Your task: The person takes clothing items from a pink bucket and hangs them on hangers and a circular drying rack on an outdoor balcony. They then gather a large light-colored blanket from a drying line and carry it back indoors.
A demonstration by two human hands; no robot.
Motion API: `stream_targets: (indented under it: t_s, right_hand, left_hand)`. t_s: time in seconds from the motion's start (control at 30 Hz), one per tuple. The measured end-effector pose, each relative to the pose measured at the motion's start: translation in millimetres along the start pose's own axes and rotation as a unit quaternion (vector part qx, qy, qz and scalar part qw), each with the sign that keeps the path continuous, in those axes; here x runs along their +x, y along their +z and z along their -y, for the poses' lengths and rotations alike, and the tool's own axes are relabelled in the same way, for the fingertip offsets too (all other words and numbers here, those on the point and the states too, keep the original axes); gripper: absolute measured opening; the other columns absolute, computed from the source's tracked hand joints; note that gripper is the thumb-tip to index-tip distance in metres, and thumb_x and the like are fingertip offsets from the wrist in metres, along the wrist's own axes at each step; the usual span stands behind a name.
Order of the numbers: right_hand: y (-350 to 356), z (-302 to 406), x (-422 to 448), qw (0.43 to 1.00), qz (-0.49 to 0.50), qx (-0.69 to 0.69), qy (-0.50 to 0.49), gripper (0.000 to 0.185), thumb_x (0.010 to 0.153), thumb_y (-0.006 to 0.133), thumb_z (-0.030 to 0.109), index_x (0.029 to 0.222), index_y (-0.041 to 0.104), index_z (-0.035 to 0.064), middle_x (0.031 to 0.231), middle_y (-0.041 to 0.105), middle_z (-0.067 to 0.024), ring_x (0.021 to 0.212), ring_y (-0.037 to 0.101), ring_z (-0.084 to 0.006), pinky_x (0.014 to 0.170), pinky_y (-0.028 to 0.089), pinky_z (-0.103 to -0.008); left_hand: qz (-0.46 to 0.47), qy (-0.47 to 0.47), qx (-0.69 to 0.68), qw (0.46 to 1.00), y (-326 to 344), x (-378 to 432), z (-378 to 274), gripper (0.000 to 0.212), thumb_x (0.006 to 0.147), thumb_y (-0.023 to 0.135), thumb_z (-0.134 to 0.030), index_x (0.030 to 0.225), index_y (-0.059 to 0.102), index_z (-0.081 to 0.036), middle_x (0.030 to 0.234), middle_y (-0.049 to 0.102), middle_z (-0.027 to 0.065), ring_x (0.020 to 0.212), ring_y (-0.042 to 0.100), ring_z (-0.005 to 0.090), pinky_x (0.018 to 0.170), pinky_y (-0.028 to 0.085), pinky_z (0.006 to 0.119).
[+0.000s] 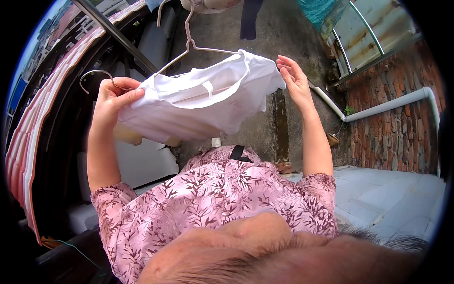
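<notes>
A white garment (198, 120) with a wide neckline and a small tag inside hangs in front of me. A pale pink wire hanger (190, 41) runs into its neck opening, arms under both shoulders. My left hand (115, 96) pinches the garment's left shoulder between thumb and fingers. A second metal hanger hook (95, 72) sticks out of the same hand; the rest of it is hidden. Beside the garment's right shoulder, my right hand (294, 80) is raised with its fingers apart and nothing held. Whether its fingertips touch the cloth I cannot tell.
A metal pole (113, 32) slants at upper left, above pink corrugated roofing (46, 103). Dark cloth (250, 19) hangs at the top. To the right are a brick wall (393, 135), a white pipe (390, 104), a metal railing (367, 26) and teal netting (315, 12).
</notes>
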State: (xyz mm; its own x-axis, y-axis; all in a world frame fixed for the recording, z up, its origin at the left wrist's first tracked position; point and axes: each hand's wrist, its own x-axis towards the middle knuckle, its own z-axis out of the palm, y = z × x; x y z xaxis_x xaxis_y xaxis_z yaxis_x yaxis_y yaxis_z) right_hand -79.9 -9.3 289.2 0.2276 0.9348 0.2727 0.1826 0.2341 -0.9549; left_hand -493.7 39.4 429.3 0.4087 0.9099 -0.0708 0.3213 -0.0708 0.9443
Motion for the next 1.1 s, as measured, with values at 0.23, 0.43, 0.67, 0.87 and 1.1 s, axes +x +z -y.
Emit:
stream_targets:
  t_s: [0.23,0.43,0.67,0.87,1.1]
  right_hand:
    - [-8.6,-38.8,13.9,0.996,-0.091,0.01,-0.015,0.017,0.097,0.049,0.016,0.095,0.06,0.0034,0.08,0.054,0.0046,0.074,0.045,-0.0042,0.068,0.038,-0.0181]
    - [-7.8,2.1,26.5,0.97,0.139,0.174,0.094,0.051,0.098,0.035,0.048,0.101,0.058,0.0021,0.092,0.057,-0.0004,0.086,0.051,-0.01,0.082,0.039,-0.0269]
    - [-2.5,6.2,25.4,0.893,0.399,0.121,0.166,0.029,0.096,0.051,0.034,0.094,0.06,0.0071,0.1,0.055,0.0016,0.091,0.049,-0.009,0.08,0.038,-0.0249]
    - [13.6,11.5,4.4,0.784,0.388,0.339,0.344,0.033,0.097,0.048,0.037,0.107,0.053,0.0054,0.102,0.059,0.0025,0.093,0.052,-0.0062,0.083,0.042,-0.0256]
    - [13.8,14.7,5.7,0.958,0.187,0.16,0.148,0.017,0.093,0.057,0.021,0.097,0.061,0.0046,0.091,0.055,0.0025,0.085,0.049,-0.007,0.077,0.038,-0.0212]
  left_hand:
    - [-0.012,-0.04,0.032,0.999,-7.1,-7.0,-0.1,0.016,0.072,0.075,-0.006,0.084,0.071,0.003,0.071,0.067,0.0047,0.064,0.059,0.008,0.063,0.044,0.019]
    - [-0.032,-0.02,0.018,0.999,-4.4,-10.9,-7.2,0.012,0.071,0.074,-0.003,0.081,0.07,0.003,0.069,0.066,0.004,0.062,0.058,0.0072,0.06,0.044,0.018]
    - [-0.007,-0.021,0.038,0.999,-15.4,-6.7,-8.8,0.015,0.07,0.075,-0.004,0.082,0.071,0.004,0.068,0.066,0.0041,0.061,0.057,0.0072,0.06,0.044,0.019]
    - [0.034,-0.048,0.029,0.998,-19.2,-3.5,-6.6,0.018,0.069,0.078,-0.005,0.083,0.071,0.004,0.068,0.065,0.0042,0.059,0.056,0.0064,0.057,0.042,0.019]
    - [0.077,-0.032,0.064,0.994,-15.2,6.8,-20.7,0.018,0.075,0.075,-0.008,0.087,0.071,0.004,0.072,0.066,0.0033,0.062,0.056,0.0054,0.057,0.042,0.019]
